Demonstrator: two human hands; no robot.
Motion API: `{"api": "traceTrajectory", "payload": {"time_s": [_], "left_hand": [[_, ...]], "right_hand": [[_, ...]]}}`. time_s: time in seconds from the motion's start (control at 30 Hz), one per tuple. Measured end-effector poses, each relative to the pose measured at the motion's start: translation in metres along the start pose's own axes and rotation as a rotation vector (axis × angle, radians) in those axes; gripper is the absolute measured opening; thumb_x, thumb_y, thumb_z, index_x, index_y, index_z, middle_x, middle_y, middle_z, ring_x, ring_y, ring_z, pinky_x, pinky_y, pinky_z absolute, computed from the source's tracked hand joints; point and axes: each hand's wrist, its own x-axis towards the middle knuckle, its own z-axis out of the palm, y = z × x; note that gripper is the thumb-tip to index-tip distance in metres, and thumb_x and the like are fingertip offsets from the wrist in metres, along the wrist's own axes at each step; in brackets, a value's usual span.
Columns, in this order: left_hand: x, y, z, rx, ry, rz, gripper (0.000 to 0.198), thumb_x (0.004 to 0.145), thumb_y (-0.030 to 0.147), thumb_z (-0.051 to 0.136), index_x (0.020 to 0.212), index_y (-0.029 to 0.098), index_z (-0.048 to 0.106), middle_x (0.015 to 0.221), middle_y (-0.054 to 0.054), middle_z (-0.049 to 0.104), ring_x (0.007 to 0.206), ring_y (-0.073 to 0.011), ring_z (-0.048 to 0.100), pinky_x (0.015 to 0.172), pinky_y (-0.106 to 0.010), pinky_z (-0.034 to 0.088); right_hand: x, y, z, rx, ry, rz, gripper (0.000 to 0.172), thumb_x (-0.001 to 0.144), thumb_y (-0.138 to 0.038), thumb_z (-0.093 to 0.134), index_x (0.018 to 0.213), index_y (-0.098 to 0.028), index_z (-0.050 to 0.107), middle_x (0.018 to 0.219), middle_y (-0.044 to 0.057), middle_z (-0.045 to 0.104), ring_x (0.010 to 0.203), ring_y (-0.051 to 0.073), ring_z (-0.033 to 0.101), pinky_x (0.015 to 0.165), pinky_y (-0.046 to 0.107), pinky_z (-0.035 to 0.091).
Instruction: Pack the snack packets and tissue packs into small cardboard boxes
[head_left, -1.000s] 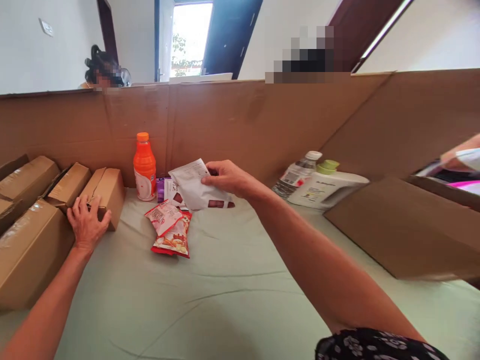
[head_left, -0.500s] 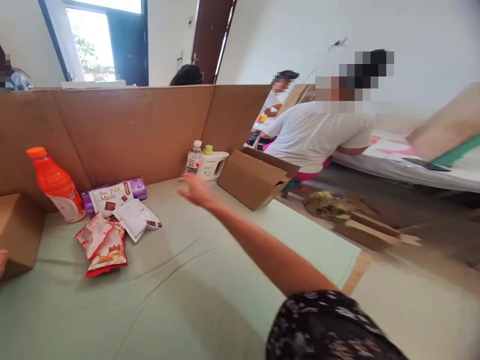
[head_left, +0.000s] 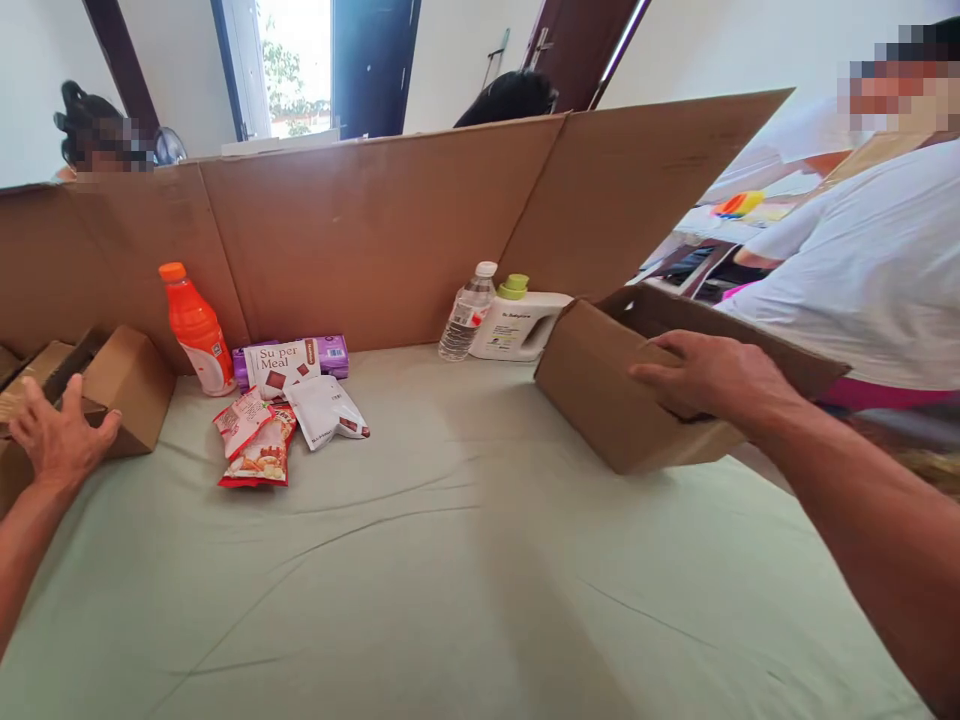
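Note:
My left hand [head_left: 64, 430] lies with its fingers spread over the top of a cardboard box [head_left: 139, 385] at the left. At the right, my right hand [head_left: 709, 372] grips the near rim of an open-topped cardboard box [head_left: 592, 390]; some of its fingers are hidden inside. Just left of that box stand a white jug with a green cap [head_left: 517, 325] and a clear plastic bottle [head_left: 466, 315]. Beside the left box is an orange bottle [head_left: 196, 335].
A purple pack [head_left: 334, 355], a Su-per Meal packet [head_left: 281, 368], a white pouch [head_left: 324, 410] and red snack packets [head_left: 262, 450] lie on the green cloth [head_left: 420, 560]. A cardboard wall [head_left: 360, 240] borders the back. Another person in a white shirt [head_left: 862, 260] sits at the right.
My right hand has come from near the clear bottle to the right box's rim and closed on it. My left hand has come further into view, onto the left box. The view has turned right to left.

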Motion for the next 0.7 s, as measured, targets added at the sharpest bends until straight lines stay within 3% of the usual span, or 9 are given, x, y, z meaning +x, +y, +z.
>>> {"api": "traceTrajectory", "payload": {"time_s": [0.1,0.23,0.33,0.43,0.5,0.57,0.63,0.7], "left_hand": [[-0.025,0.009,0.002,-0.042,0.062,0.099,0.076,0.095,0.047,0.061,0.153,0.004,0.038,0.168,-0.033,0.006,0.152,-0.0593,0.016,0.118,-0.076,0.016],[-0.092,0.035,0.008,-0.171,0.060,0.292,0.066,0.093,0.045,0.063,0.149,0.016,0.044,0.168,-0.024,0.022,0.153,-0.0460,0.030,0.121,-0.063,0.032],[-0.152,0.064,-0.011,-0.372,-0.054,0.511,0.073,0.093,0.038,0.064,0.158,0.029,0.032,0.171,-0.017,0.021,0.153,-0.0406,0.035,0.117,-0.060,0.042],[-0.195,0.085,-0.050,-0.599,-0.210,0.631,0.077,0.093,0.029,0.058,0.162,0.026,0.023,0.173,-0.017,0.015,0.158,-0.0381,0.025,0.118,-0.059,0.042],[-0.209,0.089,-0.073,-0.685,-0.243,0.671,0.076,0.093,0.027,0.054,0.161,0.020,0.023,0.172,-0.017,0.021,0.159,-0.0359,0.023,0.121,-0.057,0.040],[-0.214,0.086,-0.087,-0.676,-0.231,0.718,0.071,0.090,0.019,0.054,0.157,0.017,0.032,0.163,-0.017,0.039,0.157,-0.0332,0.029,0.125,-0.055,0.035],[-0.214,0.079,-0.093,-0.620,-0.216,0.763,0.062,0.085,0.009,0.054,0.146,0.017,0.046,0.141,-0.012,0.062,0.151,-0.0284,0.038,0.128,-0.054,0.028],[-0.212,0.073,-0.094,-0.593,-0.221,0.786,0.047,0.082,0.003,0.053,0.126,0.020,0.057,0.111,-0.005,0.072,0.143,-0.0231,0.048,0.130,-0.051,0.023]], "right_hand": [[-0.038,0.003,-0.008,0.173,-0.066,-0.142,0.012,0.087,-0.035,0.071,0.096,-0.027,0.071,0.085,0.008,0.075,0.070,0.025,0.068,0.064,0.037,0.052],[-0.121,-0.026,-0.041,0.602,-0.096,-0.550,0.024,0.087,-0.057,0.063,0.091,-0.033,0.069,0.072,0.005,0.072,0.058,0.027,0.065,0.053,0.040,0.054],[-0.182,-0.074,-0.070,0.715,-0.057,-0.913,0.016,0.097,-0.039,0.056,0.089,-0.033,0.068,0.077,0.003,0.074,0.065,0.022,0.069,0.056,0.033,0.054],[-0.224,-0.127,-0.088,0.675,0.000,-1.201,0.021,0.099,-0.020,0.052,0.082,-0.029,0.062,0.070,0.001,0.069,0.060,0.018,0.062,0.056,0.031,0.049],[-0.242,-0.158,-0.092,0.624,0.022,-1.319,0.026,0.098,-0.013,0.047,0.081,-0.027,0.060,0.070,0.002,0.067,0.060,0.017,0.059,0.057,0.032,0.047],[-0.255,-0.181,-0.092,0.606,0.031,-1.411,0.029,0.098,-0.010,0.043,0.085,-0.026,0.063,0.071,0.002,0.067,0.061,0.018,0.058,0.058,0.033,0.047],[-0.263,-0.194,-0.092,0.632,0.007,-1.474,0.028,0.100,-0.011,0.043,0.089,-0.024,0.065,0.072,0.002,0.068,0.062,0.018,0.059,0.060,0.034,0.047],[-0.262,-0.198,-0.094,0.745,-0.071,-1.476,0.018,0.102,-0.023,0.052,0.093,-0.024,0.068,0.076,0.003,0.071,0.067,0.018,0.063,0.063,0.033,0.049]]}}
